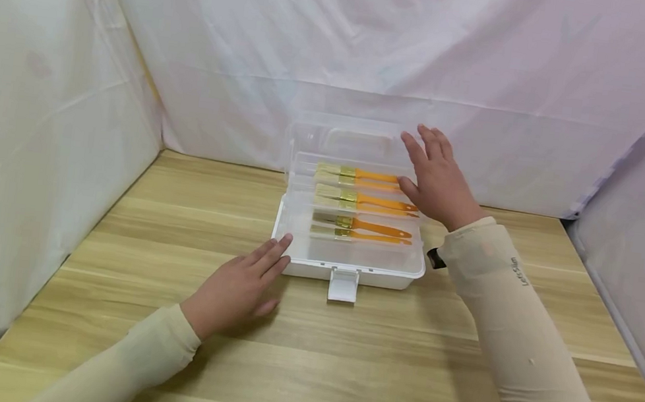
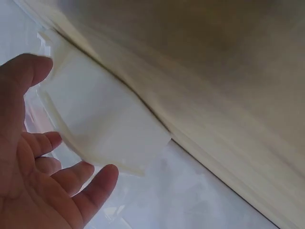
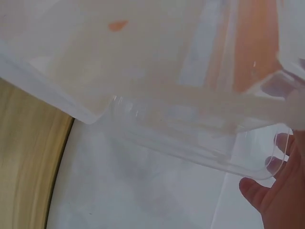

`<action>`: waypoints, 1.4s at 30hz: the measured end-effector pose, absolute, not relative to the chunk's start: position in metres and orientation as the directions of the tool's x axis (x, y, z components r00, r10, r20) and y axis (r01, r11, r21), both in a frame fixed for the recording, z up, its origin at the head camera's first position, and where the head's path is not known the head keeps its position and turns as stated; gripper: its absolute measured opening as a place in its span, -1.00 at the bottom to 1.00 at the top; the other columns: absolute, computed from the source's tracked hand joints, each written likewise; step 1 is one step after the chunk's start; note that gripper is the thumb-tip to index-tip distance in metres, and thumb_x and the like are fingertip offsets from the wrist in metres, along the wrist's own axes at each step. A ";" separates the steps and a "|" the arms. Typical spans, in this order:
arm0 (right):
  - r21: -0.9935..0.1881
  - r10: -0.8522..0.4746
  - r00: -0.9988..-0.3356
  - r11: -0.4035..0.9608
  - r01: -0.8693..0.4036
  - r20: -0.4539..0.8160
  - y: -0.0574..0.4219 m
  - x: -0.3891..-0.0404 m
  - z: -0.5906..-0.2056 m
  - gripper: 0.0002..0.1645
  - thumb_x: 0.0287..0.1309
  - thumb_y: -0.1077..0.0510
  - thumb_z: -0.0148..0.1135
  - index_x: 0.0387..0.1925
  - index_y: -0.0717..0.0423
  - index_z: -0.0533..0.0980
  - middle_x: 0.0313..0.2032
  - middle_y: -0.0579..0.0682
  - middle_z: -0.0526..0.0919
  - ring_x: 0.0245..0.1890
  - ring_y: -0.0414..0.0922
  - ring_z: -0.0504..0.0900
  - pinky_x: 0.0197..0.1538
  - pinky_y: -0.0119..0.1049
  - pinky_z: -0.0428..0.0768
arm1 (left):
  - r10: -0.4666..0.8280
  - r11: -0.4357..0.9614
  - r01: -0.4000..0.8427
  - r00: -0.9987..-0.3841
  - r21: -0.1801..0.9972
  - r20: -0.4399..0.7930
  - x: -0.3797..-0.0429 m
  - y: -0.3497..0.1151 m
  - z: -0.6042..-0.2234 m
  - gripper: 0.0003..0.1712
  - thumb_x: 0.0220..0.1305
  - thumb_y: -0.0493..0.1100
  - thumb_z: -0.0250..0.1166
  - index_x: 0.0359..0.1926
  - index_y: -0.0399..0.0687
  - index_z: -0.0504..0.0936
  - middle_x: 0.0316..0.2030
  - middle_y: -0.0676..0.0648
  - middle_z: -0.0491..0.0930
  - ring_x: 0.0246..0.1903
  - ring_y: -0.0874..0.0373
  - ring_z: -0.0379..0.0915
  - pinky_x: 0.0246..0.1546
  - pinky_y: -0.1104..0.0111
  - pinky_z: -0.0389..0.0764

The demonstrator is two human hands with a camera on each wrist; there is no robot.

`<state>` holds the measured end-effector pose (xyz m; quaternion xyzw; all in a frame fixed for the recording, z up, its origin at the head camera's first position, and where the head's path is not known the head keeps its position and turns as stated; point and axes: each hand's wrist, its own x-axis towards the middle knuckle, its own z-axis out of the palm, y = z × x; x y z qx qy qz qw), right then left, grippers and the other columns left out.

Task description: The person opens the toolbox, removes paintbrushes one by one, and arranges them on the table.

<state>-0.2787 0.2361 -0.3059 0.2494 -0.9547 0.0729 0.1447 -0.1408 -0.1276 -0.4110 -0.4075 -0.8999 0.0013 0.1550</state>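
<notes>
A white plastic box (image 1: 375, 278) with its clear lid (image 1: 306, 134) raised at the back sits on the table. Several flat paintbrushes (image 1: 379, 229) with orange handles, brass-coloured ferrules and pale bristles lie side by side in it, in a translucent tray. My left hand (image 1: 237, 291) has its straight fingertips at the box's front left corner; the left wrist view shows them along the white side. At the lid's right edge my right hand (image 1: 441, 181) spreads its fingers, thumb near the brush handle ends. Through the clear plastic, the right wrist view shows some of those fingertips (image 3: 275, 164).
A white latch (image 1: 343, 285) hangs down at the box's front. The wood-grain table (image 1: 304, 358) runs back to a white cloth backdrop (image 1: 246, 33), with cloth at both sides too. The right wrist carries a small black object (image 1: 436, 259).
</notes>
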 end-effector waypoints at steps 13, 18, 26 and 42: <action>-0.210 -0.390 -0.891 0.874 -0.438 0.233 0.237 -0.286 -0.306 -0.01 0.35 0.02 0.20 0.59 0.00 -0.13 0.56 0.11 -0.24 0.53 0.11 -0.38 0.44 0.20 -0.05 | 0.765 0.641 0.751 -0.609 -0.158 0.206 -0.143 -0.118 -0.409 -0.06 0.18 0.12 0.38 0.46 -0.20 0.26 0.46 -0.19 0.21 0.44 -0.19 0.05 0.28 -0.14 0.27; -0.230 -0.375 -0.902 0.878 -0.420 0.214 0.235 -0.288 -0.304 -0.02 0.36 0.01 0.19 0.59 -0.02 -0.13 0.57 0.09 -0.26 0.53 0.11 -0.39 0.44 0.22 -0.05 | 0.773 0.633 0.759 -0.608 -0.152 0.182 -0.148 -0.116 -0.410 -0.01 0.15 0.14 0.39 0.49 -0.16 0.22 0.48 -0.16 0.16 0.46 -0.21 0.00 0.28 -0.17 0.25; -0.242 -0.373 -0.910 0.880 -0.409 0.183 0.238 -0.297 -0.298 0.00 0.36 0.03 0.19 0.59 -0.02 -0.16 0.57 0.09 -0.32 0.53 0.13 -0.40 0.41 0.26 -0.02 | 0.752 0.656 0.750 -0.638 -0.085 0.169 -0.151 -0.114 -0.415 0.04 0.16 0.17 0.37 0.53 -0.10 0.14 0.52 -0.10 0.07 0.49 -0.20 -0.13 0.33 -0.14 0.19; -0.386 -0.374 -0.923 0.841 -0.378 0.088 0.251 -0.331 -0.307 0.00 0.40 -0.07 0.11 0.59 -0.07 -0.25 0.57 -0.01 -0.34 0.52 0.21 -0.21 0.40 0.27 0.03 | 0.727 0.685 0.720 -0.662 -0.112 0.185 -0.144 -0.106 -0.416 0.01 0.14 0.19 0.38 0.51 -0.07 0.21 0.49 -0.10 0.16 0.41 -0.42 -0.01 0.27 -0.09 0.30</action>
